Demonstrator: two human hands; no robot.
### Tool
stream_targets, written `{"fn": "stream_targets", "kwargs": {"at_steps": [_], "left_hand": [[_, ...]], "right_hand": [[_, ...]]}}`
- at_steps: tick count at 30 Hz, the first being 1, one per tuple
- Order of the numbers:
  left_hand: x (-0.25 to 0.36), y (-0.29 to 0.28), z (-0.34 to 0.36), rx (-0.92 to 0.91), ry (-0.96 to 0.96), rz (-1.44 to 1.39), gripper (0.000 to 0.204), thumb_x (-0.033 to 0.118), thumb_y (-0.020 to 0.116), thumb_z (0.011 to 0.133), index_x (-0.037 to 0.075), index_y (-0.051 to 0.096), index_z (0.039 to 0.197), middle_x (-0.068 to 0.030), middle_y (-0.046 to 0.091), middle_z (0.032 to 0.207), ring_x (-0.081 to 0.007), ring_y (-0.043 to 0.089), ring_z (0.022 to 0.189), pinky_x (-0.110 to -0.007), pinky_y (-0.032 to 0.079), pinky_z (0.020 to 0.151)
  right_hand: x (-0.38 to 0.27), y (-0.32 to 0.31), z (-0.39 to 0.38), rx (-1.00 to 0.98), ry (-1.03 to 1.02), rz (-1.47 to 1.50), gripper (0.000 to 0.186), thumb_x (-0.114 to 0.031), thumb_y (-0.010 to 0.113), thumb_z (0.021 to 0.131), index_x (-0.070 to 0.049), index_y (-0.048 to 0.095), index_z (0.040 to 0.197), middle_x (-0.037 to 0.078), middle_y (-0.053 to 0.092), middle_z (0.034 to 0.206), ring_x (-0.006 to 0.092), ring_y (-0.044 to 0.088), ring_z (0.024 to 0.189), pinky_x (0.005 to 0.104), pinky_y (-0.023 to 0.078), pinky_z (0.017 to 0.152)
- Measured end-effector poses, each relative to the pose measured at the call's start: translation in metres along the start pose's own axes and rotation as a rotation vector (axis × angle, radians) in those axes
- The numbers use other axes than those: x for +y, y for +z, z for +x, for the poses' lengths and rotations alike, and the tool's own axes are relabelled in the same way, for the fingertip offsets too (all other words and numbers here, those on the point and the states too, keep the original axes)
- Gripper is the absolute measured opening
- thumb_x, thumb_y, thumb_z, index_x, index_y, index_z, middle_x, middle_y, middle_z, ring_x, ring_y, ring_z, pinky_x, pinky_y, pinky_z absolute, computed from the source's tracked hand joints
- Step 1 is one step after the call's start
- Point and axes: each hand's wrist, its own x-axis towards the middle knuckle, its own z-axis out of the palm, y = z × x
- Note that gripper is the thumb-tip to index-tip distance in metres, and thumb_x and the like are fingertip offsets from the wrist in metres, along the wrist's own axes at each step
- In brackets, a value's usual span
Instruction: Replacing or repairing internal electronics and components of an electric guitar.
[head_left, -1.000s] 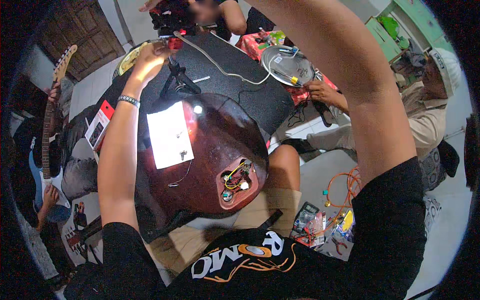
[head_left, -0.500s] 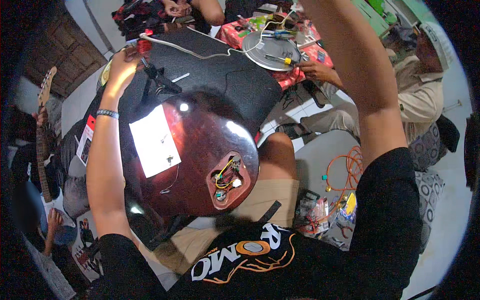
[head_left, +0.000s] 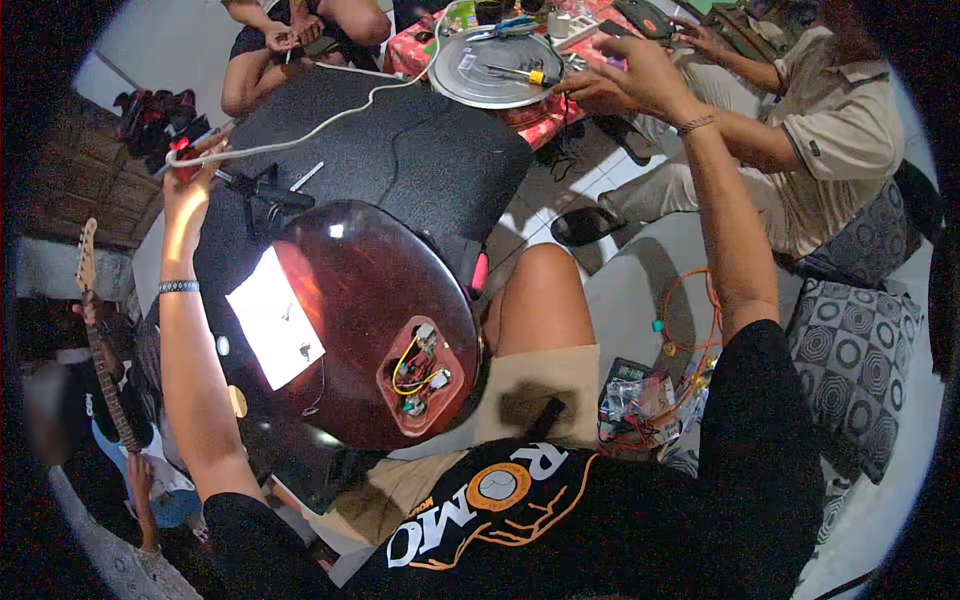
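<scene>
My left hand (head_left: 196, 175) is closed on a small red object (head_left: 180, 150) with a white cable (head_left: 300, 140), beside a black stand (head_left: 265, 195). My right hand (head_left: 650, 80) is raised at upper right, fingers apart, beside a co-worker's hand and the round grey tray (head_left: 470, 85) holding a yellow-handled screwdriver (head_left: 535, 76). A glossy red-brown guitar body (head_left: 370, 270) lies before me with its rear cavity (head_left: 410, 390) open, showing wiring. White paper (head_left: 265, 310) with small parts lies on it.
A black table (head_left: 390, 170) stands ahead. A seated co-worker (head_left: 830, 150) is at right, another (head_left: 300, 30) at top. A person at left holds an electric guitar (head_left: 115, 400). Orange hose (head_left: 680, 285), a bagged tool pile (head_left: 640, 410) and a patterned cushion (head_left: 840, 370) lie at right.
My left hand has moved left and down with the red object and cable. My right hand has come down into view near the tray. The view has shifted over the guitar body.
</scene>
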Motion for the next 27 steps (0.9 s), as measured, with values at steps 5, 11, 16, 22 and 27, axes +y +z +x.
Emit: {"fn": "stream_targets", "kwargs": {"at_steps": [5, 11, 16, 22, 27], "left_hand": [[-0.016, -0.014, 0.005, -0.017, -0.123, -0.037, 0.038, 0.012, 0.071, 0.101, -0.003, 0.066, 0.135, -0.0092, 0.075, 0.121, -0.0154, 0.072, 0.108, -0.028, 0.056, 0.095], [-0.026, -0.034, 0.006, 0.012, -0.177, -0.057, 0.034, 0.009, 0.071, 0.100, 0.003, 0.068, 0.133, -0.0062, 0.075, 0.120, -0.0134, 0.071, 0.105, -0.028, 0.057, 0.086], [0.001, 0.001, -0.005, 0.095, -0.261, 0.012, 0.030, 0.022, 0.076, 0.099, 0.006, 0.072, 0.124, -0.0009, 0.075, 0.110, -0.0111, 0.070, 0.098, -0.028, 0.055, 0.080], [0.009, -0.010, -0.012, 0.102, -0.251, -0.006, 0.032, 0.025, 0.075, 0.100, 0.006, 0.074, 0.125, -0.0018, 0.077, 0.108, -0.0098, 0.071, 0.097, -0.026, 0.054, 0.079], [0.018, 0.003, -0.005, 0.079, -0.217, -0.022, 0.029, 0.022, 0.068, 0.104, 0.001, 0.074, 0.124, -0.0060, 0.078, 0.110, -0.0136, 0.074, 0.101, -0.026, 0.056, 0.079]], "right_hand": [[0.033, 0.058, -0.003, -0.132, 0.016, -0.044, 0.047, -0.037, 0.075, 0.093, 0.000, 0.071, 0.121, 0.025, 0.073, 0.113, 0.0419, 0.071, 0.103, 0.0479, 0.057, 0.088], [0.010, 0.078, 0.017, -0.121, -0.026, -0.089, 0.054, -0.047, 0.080, 0.086, 0.000, 0.068, 0.109, 0.023, 0.073, 0.102, 0.0413, 0.073, 0.096, 0.0501, 0.059, 0.084], [0.006, 0.078, 0.021, -0.221, 0.127, -0.123, 0.055, -0.050, 0.081, 0.084, 0.001, 0.070, 0.103, 0.022, 0.073, 0.103, 0.0407, 0.073, 0.097, 0.0499, 0.059, 0.085], [-0.009, 0.090, 0.054, -0.014, 0.125, -0.032, 0.041, -0.039, 0.078, 0.088, -0.004, 0.076, 0.109, 0.021, 0.076, 0.100, 0.0403, 0.074, 0.093, 0.0506, 0.059, 0.084], [-0.010, 0.122, 0.149, 0.165, 0.082, 0.260, 0.033, -0.028, 0.068, 0.093, -0.010, 0.077, 0.119, 0.025, 0.075, 0.102, 0.0432, 0.073, 0.096, 0.0512, 0.058, 0.091]]}}
